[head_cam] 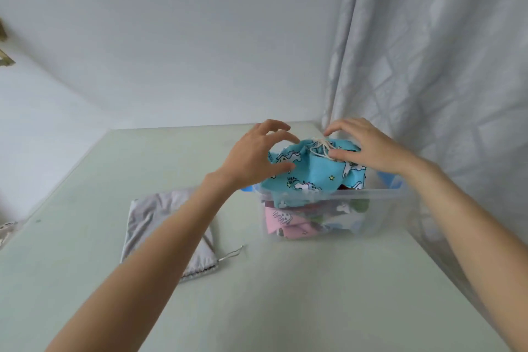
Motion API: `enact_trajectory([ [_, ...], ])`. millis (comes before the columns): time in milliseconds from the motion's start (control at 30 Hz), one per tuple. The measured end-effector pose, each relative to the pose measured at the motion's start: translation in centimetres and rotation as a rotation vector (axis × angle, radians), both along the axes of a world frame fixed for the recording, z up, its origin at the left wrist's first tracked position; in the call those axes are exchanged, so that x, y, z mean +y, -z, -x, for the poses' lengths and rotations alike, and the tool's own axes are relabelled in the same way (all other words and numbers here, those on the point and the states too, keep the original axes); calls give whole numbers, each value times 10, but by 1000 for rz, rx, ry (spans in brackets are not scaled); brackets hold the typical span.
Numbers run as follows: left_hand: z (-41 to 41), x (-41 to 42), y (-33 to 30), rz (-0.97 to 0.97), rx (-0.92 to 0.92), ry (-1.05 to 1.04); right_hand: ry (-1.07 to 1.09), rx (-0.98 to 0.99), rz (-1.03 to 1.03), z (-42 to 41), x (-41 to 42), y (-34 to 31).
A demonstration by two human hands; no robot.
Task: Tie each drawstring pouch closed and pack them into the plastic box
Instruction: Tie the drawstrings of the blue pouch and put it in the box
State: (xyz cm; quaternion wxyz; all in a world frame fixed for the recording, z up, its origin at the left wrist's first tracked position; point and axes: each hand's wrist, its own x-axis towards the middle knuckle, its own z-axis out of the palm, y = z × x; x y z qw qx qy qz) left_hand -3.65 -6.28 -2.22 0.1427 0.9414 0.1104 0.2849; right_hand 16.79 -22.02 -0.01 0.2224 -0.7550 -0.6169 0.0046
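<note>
Two hands, left hand (258,151) and right hand (368,148), are resting spread fingers on the blue pouch (311,174) heaped above the plastic box (337,208), gripping nothing, so it is likely risking sliding off the overfull pile.

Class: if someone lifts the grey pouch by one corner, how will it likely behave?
The grey pouch lies flat and creased, so it probably droops limply. It looks empty, so likely light. Its loose cord may dangle.
</note>
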Motion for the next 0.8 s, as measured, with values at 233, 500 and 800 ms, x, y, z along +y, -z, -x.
enact_trajectory([
  [233,-46,8,0,-134,576,26,-67,-261,358,-14,6,10],
  [500,-80,2,20,-216,713,84,45,-81,586,-21,17,24],
  [800,-62,3,16,-177,491,-40,9,117,212,-23,4,20],
])
